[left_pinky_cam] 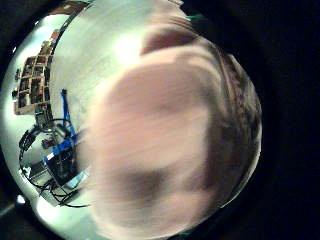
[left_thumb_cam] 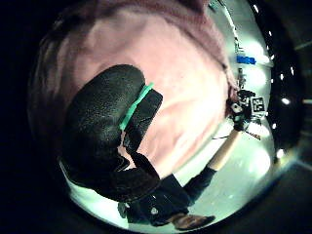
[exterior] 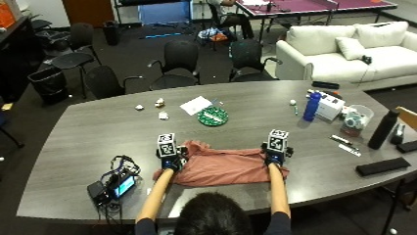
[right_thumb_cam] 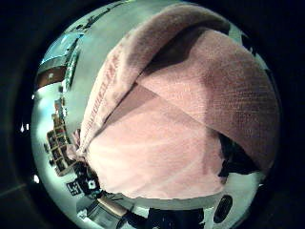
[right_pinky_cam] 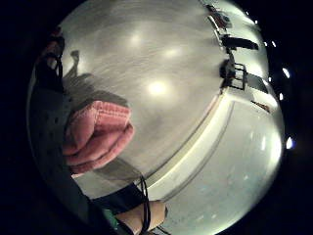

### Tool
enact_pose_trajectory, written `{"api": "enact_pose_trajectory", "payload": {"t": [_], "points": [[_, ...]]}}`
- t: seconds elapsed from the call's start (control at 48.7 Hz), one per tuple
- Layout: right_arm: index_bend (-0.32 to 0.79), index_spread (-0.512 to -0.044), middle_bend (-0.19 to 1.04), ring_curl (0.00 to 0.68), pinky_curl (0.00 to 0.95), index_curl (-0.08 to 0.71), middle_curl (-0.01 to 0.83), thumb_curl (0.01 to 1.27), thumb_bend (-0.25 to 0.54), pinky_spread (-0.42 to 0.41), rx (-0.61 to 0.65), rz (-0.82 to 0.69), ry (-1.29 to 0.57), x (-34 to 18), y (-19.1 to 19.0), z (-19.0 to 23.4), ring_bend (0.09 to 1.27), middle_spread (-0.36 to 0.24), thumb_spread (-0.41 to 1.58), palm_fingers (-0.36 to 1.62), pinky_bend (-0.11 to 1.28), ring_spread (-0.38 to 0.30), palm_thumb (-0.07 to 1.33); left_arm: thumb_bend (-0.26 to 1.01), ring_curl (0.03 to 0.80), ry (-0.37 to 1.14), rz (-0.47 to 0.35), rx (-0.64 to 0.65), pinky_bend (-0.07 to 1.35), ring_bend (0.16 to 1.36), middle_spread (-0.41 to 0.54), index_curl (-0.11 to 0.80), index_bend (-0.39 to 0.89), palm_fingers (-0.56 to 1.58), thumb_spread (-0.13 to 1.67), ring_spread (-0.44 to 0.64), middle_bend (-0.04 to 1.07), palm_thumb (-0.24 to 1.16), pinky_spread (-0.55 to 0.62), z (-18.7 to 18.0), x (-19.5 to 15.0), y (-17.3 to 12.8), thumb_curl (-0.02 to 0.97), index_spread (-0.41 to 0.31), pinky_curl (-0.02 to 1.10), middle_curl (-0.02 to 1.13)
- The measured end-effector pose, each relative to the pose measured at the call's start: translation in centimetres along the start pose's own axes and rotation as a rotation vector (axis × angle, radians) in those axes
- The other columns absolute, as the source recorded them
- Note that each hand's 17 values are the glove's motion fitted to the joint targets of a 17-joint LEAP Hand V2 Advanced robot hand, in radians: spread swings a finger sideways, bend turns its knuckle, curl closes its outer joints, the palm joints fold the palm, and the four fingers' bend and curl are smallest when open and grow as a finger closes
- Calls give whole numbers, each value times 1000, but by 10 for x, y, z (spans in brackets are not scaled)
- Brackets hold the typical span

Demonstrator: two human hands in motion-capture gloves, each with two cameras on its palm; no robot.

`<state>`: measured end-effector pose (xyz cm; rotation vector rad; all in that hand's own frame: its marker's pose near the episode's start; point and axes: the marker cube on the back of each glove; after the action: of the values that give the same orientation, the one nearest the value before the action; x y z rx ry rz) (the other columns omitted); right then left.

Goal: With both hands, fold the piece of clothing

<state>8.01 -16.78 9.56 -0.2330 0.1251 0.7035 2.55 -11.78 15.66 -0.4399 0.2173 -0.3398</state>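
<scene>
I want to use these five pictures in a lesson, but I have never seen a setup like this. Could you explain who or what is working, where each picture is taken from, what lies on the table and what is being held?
No machine here: a person at a grey table works in black gloves. The outside view looks down from above and behind their head. The four round pictures come from small cameras on the palms, two on each hand.

On the table lies a pink piece of clothing, spread sideways. The left hand is at one end and the right hand at the other. A left palm view shows gloved fingers curled against the cloth, so that hand seems to grip it; the right hand's fingers cannot be made out.

Also on the table: a green round object, a blue bottle and a black bottle.
</scene>
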Motion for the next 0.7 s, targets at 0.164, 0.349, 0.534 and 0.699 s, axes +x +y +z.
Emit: {"api": "enact_pose_trajectory", "payload": {"t": [0.164,0.349,0.534,0.699], "points": [[203,-214,403,458,385,320,486,427,94,-312,91,110,-75,44,-1,-57,675,-193,1032,1313,654,-232,1059,-10,344,29,7,16,449,562,197,346,174,193,1163,365,156,111,344,-30,-10,22,260,-38,383,242],[168,-213,377,462,398,356,493,454,6,-319,121,119,-161,29,-4,-114,677,-196,916,1289,657,-238,1030,-14,335,49,36,2,438,563,179,356,176,216,1172,350,153,132,321,-40,-18,36,264,-46,373,246],[160,-209,391,473,420,373,512,532,-29,-304,207,-38,-148,-50,66,-196,687,-198,654,1295,678,-234,1016,-11,324,47,5,-12,420,556,173,368,182,232,1181,343,149,155,308,-50,-34,52,268,-47,365,243],[159,-210,418,486,433,385,531,582,-29,-309,227,-298,-94,-193,145,-218,706,-206,541,1298,687,-234,1023,-13,316,71,50,150,412,551,177,375,179,242,1189,335,154,178,305,-47,-60,5,271,-48,360,242]]}}
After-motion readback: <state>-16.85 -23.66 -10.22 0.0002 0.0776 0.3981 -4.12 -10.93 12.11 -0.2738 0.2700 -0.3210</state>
